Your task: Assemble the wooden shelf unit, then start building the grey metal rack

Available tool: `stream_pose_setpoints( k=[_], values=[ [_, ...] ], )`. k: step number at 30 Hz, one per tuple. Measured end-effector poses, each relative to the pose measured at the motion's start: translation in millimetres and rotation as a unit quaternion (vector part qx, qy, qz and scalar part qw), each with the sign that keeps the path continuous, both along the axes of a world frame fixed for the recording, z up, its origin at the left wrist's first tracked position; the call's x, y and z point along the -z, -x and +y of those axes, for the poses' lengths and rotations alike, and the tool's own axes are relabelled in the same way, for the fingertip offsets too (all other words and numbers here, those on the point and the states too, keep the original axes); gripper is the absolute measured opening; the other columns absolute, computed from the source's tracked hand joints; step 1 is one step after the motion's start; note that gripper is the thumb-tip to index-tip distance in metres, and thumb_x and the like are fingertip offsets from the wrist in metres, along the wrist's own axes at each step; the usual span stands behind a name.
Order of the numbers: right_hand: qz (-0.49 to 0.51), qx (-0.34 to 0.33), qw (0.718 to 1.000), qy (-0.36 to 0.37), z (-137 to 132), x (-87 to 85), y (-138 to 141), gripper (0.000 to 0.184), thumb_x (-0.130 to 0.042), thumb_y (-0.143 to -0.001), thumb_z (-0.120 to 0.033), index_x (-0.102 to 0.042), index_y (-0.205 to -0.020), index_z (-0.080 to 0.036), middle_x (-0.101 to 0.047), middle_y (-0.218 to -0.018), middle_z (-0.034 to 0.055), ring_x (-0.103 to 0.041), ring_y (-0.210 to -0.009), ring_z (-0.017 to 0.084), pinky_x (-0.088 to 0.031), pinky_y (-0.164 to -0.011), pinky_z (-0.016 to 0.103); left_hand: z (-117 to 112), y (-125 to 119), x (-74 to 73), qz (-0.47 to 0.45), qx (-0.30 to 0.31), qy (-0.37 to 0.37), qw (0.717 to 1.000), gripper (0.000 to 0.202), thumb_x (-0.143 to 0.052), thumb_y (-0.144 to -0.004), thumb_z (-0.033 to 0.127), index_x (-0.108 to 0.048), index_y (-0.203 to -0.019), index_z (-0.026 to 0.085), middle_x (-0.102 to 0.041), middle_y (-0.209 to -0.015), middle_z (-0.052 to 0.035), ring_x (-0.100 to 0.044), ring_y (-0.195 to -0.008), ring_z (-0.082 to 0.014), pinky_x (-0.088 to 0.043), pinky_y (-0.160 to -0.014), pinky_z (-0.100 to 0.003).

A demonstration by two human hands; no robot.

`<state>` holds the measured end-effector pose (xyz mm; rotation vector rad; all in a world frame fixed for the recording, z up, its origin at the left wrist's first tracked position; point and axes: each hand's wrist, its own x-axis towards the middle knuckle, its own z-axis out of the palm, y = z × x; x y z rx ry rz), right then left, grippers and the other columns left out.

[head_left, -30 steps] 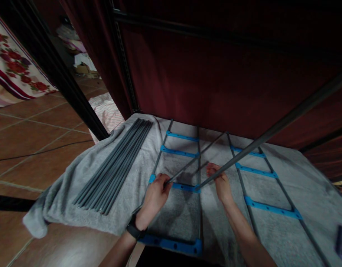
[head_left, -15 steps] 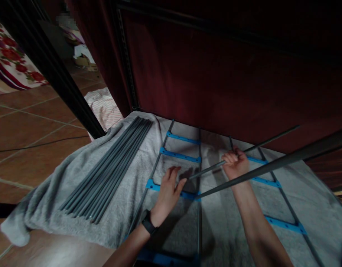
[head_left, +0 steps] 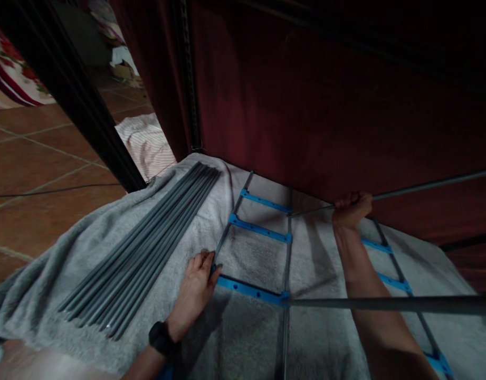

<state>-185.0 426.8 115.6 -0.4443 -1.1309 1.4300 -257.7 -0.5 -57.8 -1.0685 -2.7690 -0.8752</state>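
My left hand (head_left: 196,287) lies flat with fingers stretched out on the grey towel (head_left: 88,243), its fingertips touching the left end of a blue crossbar (head_left: 251,291) of the rod frame. My right hand (head_left: 351,207) is closed around a thin grey rod (head_left: 425,186) that runs off to the right above the frame; its short end points left toward the frame's middle rod (head_left: 287,253). A second grey rod (head_left: 389,304) sticks out to the right from the blue connector at the middle rod. A black watch (head_left: 161,338) sits on my left wrist.
A bundle of several loose grey rods (head_left: 143,253) lies on the towel at the left. More blue crossbars (head_left: 262,201) join the frame rods. A dark red fabric wall (head_left: 325,95) stands behind. A black post (head_left: 80,105) and tiled floor (head_left: 37,174) are at the left.
My right hand has carried the thin rod up and to the right. My left hand let go and slid left and down to the crossbar's end. The plugged-in rod has swung to level.
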Motion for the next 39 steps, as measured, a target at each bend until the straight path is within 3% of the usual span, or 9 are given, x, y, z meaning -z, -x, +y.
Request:
stream_pose_setpoints(
  k=[12,23,32,39],
  values=[
    [-0.028,0.027,0.998,-0.046,5,-4.3,50,0.032,-0.049,-0.081,-0.034,-0.030,-0.057,-0.024,-0.025,-0.049,-0.0094,-0.019,-0.039,0.006,-0.017,-0.036,0.021,7,-6,-0.6,0.025,-0.017,0.035,0.999,0.040,-0.042,-0.098,0.030,-0.056,-0.132,0.012,-0.060,-0.122,-0.0148,-0.055,-0.108,-0.0303,-0.049,-0.093,-0.046],
    [-0.062,0.040,0.995,-0.066,6,0.4,71,0.037,-0.052,-0.079,-0.038,-0.027,-0.055,-0.024,-0.024,-0.048,-0.0087,-0.022,-0.039,0.006,-0.020,-0.038,0.023,9,-5,9.0,0.069,-0.009,0.082,0.994,0.042,-0.040,-0.097,0.026,-0.055,-0.133,0.011,-0.060,-0.123,-0.0175,-0.055,-0.104,-0.0312,-0.048,-0.089,-0.046],
    [-0.077,-0.059,0.988,-0.120,2,2.6,80,0.038,-0.050,-0.083,-0.033,-0.029,-0.053,-0.024,-0.027,-0.045,-0.0071,-0.025,-0.039,0.007,-0.020,-0.038,0.024,10,-5,9.4,0.088,-0.004,0.087,0.992,0.043,-0.041,-0.096,0.025,-0.054,-0.134,0.009,-0.060,-0.123,-0.0183,-0.055,-0.103,-0.0315,-0.048,-0.087,-0.045],
    [-0.101,-0.159,0.977,-0.099,10,0.7,95,0.047,-0.057,-0.083,-0.037,-0.026,-0.051,-0.023,-0.022,-0.045,-0.0083,-0.018,-0.039,0.006,-0.013,-0.038,0.023,11,-3,18.6,0.108,-0.001,0.076,0.991,0.044,-0.042,-0.096,0.025,-0.052,-0.135,0.008,-0.058,-0.125,-0.0190,-0.054,-0.104,-0.0318,-0.049,-0.089,-0.045]
  ],
)
